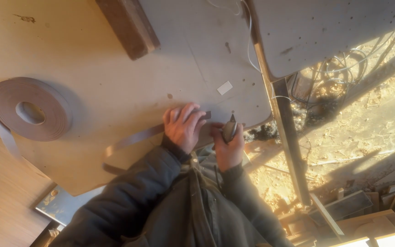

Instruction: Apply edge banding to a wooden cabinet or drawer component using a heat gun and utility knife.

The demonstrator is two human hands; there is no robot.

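My left hand (184,126) presses flat on a brown strip of edge banding (133,139) that lies across a large light-brown board (92,68). The strip's dark end (206,115) sticks out just past my fingertips. My right hand (228,146) is closed around a small pointed cutting tool (230,128), with its tip up, close to the strip's end and the board's edge. The strip's other part curls near the board's lower edge. A big roll of the same brown banding (30,110) lies flat on the board at the left.
A dark wooden block (129,27) rests on the board at the top. A small white chip (225,88) lies near my hands. A second grey panel (325,27), a metal bar (291,137), tangled cables (339,73), sawdust-covered floor and wood offcuts (371,210) are at the right.
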